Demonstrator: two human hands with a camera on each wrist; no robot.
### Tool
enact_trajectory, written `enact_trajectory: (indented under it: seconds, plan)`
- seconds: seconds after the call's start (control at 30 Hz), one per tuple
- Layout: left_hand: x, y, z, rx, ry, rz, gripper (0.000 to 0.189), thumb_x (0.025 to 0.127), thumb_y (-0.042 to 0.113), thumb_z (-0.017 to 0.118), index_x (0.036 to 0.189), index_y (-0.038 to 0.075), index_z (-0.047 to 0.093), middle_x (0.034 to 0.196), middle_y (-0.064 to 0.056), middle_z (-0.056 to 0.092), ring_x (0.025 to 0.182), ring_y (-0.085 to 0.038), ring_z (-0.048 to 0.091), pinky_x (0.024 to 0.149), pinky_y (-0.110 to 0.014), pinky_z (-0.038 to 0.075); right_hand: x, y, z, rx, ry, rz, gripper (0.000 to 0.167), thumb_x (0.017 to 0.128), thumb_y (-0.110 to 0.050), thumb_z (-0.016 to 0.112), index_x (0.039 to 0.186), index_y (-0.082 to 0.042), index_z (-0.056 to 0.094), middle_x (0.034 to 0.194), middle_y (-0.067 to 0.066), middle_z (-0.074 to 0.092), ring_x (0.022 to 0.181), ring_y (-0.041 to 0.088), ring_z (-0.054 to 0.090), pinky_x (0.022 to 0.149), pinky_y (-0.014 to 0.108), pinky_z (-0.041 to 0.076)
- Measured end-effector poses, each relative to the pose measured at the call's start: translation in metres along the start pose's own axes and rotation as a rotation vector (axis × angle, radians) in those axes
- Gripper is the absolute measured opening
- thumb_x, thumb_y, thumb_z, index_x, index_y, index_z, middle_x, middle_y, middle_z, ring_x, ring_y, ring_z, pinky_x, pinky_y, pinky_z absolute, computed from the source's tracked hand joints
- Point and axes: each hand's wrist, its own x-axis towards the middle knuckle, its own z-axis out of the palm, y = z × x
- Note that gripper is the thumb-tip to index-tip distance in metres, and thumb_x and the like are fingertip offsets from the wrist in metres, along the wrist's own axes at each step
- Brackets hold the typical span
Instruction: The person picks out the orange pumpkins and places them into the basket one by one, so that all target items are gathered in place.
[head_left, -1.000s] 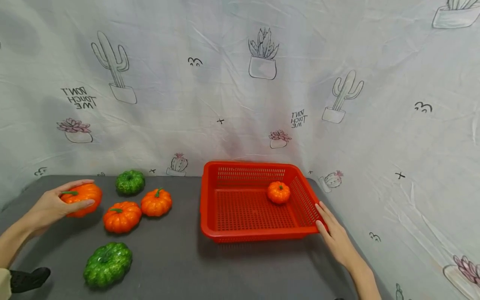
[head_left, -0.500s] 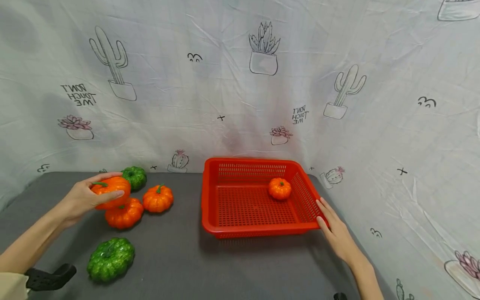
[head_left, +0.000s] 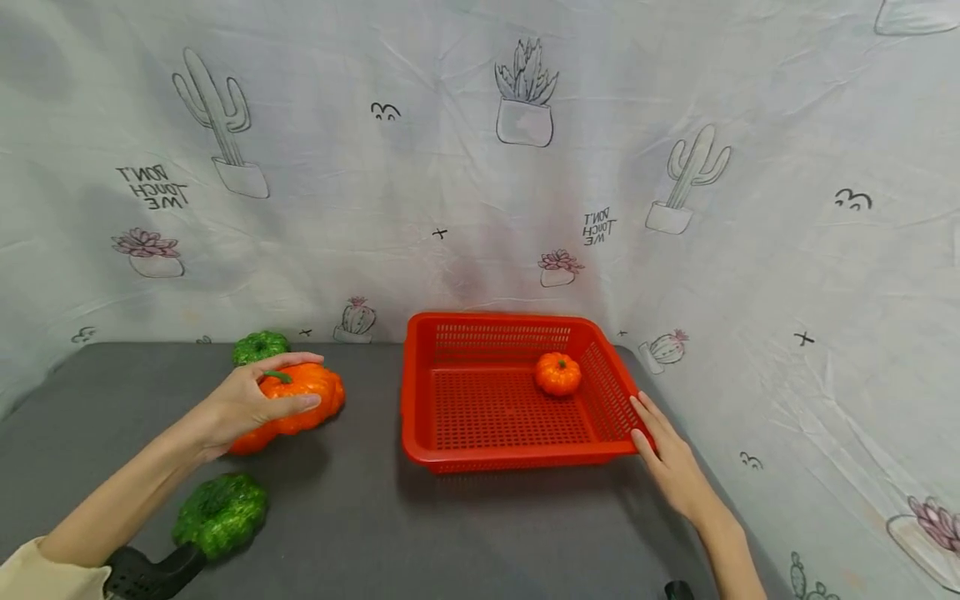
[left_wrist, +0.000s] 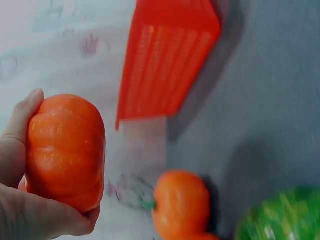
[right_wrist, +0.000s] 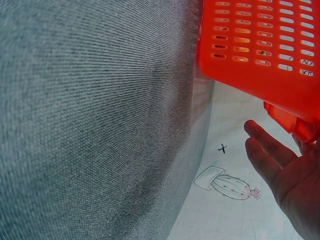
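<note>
My left hand [head_left: 236, 408] grips an orange toy pumpkin [head_left: 306, 382] between thumb and fingers, held above the grey table. In the left wrist view that pumpkin [left_wrist: 67, 152] fills the grasp. Behind and below it, two more orange pumpkins are mostly hidden in the head view; one orange pumpkin [head_left: 251, 442] peeks out under the hand. My right hand [head_left: 675, 471] rests with extended fingers against the right front corner of a red basket [head_left: 510, 458]. A small orange pumpkin [head_left: 558, 374] sits inside, toward the basket's right.
A green pumpkin [head_left: 261, 346] lies at the back left, partly behind my hand. Another green pumpkin [head_left: 221, 515] is nearer, beside my left forearm. A pale cactus-print cloth [head_left: 465, 208] hangs behind the grey table [head_left: 360, 533] and along its right side.
My left hand has carried the orange pumpkin rightward, over the other orange pumpkins and closer to the basket. The right hand stays at the basket's corner.
</note>
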Motion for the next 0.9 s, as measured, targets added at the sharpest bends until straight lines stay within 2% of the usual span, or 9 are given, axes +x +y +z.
enact_trajectory:
  seconds: [0.13, 0.27, 0.33, 0.4, 0.53, 0.57, 0.77, 0.83, 0.9]
  plan:
    - [0.005, 0.013, 0.017, -0.072, -0.033, 0.022, 0.061, 0.089, 0.024, 0.070, 0.142, 0.011, 0.044, 0.127, -0.022, 0.048, 0.097, -0.028, 0.056, 0.073, -0.038, 0.054, -0.002, 0.000, 0.001, 0.006, -0.004, -0.002, 0.054, 0.100, -0.021, 0.050, 0.150, -0.008, 0.033, 0.155, 0.015, 0.026, 0.134, 0.040, 0.032, 0.096, 0.066, 0.034]
    - [0.020, 0.028, 0.032, -0.091, -0.066, 0.059, 0.059, 0.088, 0.024, 0.071, 0.140, 0.013, 0.045, 0.121, -0.020, 0.051, 0.094, -0.029, 0.056, 0.073, -0.038, 0.054, -0.002, 0.001, 0.000, -0.003, 0.014, -0.012, 0.054, 0.100, -0.018, 0.051, 0.149, -0.008, 0.034, 0.154, 0.014, 0.027, 0.134, 0.039, 0.032, 0.096, 0.065, 0.034]
    - [0.029, 0.036, 0.040, -0.109, -0.085, 0.074, 0.058, 0.087, 0.024, 0.072, 0.139, 0.013, 0.047, 0.119, -0.019, 0.052, 0.094, -0.031, 0.055, 0.073, -0.038, 0.054, -0.001, 0.001, -0.001, -0.010, 0.022, -0.018, 0.054, 0.099, -0.017, 0.051, 0.149, -0.008, 0.034, 0.154, 0.013, 0.028, 0.135, 0.037, 0.033, 0.099, 0.062, 0.034]
    - [0.038, 0.043, 0.048, -0.136, -0.114, 0.096, 0.057, 0.087, 0.021, 0.072, 0.137, 0.012, 0.047, 0.117, -0.019, 0.054, 0.095, -0.031, 0.055, 0.073, -0.038, 0.054, -0.001, 0.002, -0.002, -0.018, 0.025, -0.021, 0.054, 0.099, -0.016, 0.052, 0.149, -0.009, 0.034, 0.155, 0.012, 0.028, 0.135, 0.035, 0.033, 0.106, 0.050, 0.033]
    - [0.055, 0.053, 0.064, -0.198, -0.166, 0.119, 0.055, 0.087, 0.016, 0.072, 0.136, 0.009, 0.048, 0.115, -0.018, 0.055, 0.095, -0.028, 0.056, 0.074, -0.036, 0.054, 0.001, 0.002, -0.002, -0.014, 0.018, -0.023, 0.054, 0.099, -0.016, 0.052, 0.150, -0.009, 0.034, 0.155, 0.011, 0.027, 0.135, 0.035, 0.033, 0.106, 0.049, 0.032]
    - [0.059, 0.056, 0.068, -0.211, -0.179, 0.123, 0.055, 0.087, 0.015, 0.072, 0.136, 0.009, 0.048, 0.115, -0.018, 0.055, 0.095, -0.028, 0.056, 0.074, -0.036, 0.054, 0.002, 0.001, -0.003, -0.016, 0.014, -0.019, 0.054, 0.099, -0.016, 0.051, 0.150, -0.010, 0.033, 0.155, 0.010, 0.027, 0.135, 0.034, 0.032, 0.108, 0.043, 0.031]
    - [0.076, 0.074, 0.093, -0.244, -0.221, 0.147, 0.050, 0.088, 0.015, 0.071, 0.134, 0.013, 0.051, 0.115, -0.015, 0.054, 0.097, -0.028, 0.054, 0.077, -0.033, 0.052, 0.002, -0.001, -0.001, -0.017, 0.017, -0.020, 0.054, 0.099, -0.017, 0.052, 0.149, -0.010, 0.034, 0.155, 0.010, 0.028, 0.137, 0.034, 0.031, 0.107, 0.045, 0.032]
    - [0.081, 0.080, 0.102, -0.259, -0.231, 0.164, 0.050, 0.088, 0.014, 0.070, 0.134, 0.012, 0.051, 0.114, -0.015, 0.055, 0.097, -0.027, 0.055, 0.078, -0.032, 0.051, 0.002, -0.002, -0.001, -0.013, 0.019, -0.020, 0.054, 0.099, -0.017, 0.052, 0.149, -0.009, 0.035, 0.155, 0.011, 0.028, 0.137, 0.034, 0.031, 0.102, 0.056, 0.033]
    - [0.086, 0.084, 0.111, -0.278, -0.240, 0.172, 0.049, 0.088, 0.011, 0.070, 0.133, 0.010, 0.051, 0.114, -0.015, 0.056, 0.096, -0.026, 0.055, 0.078, -0.031, 0.051, 0.001, -0.002, -0.001, -0.011, 0.019, -0.017, 0.053, 0.099, -0.018, 0.051, 0.149, -0.009, 0.035, 0.154, 0.012, 0.028, 0.137, 0.035, 0.031, 0.100, 0.060, 0.033]
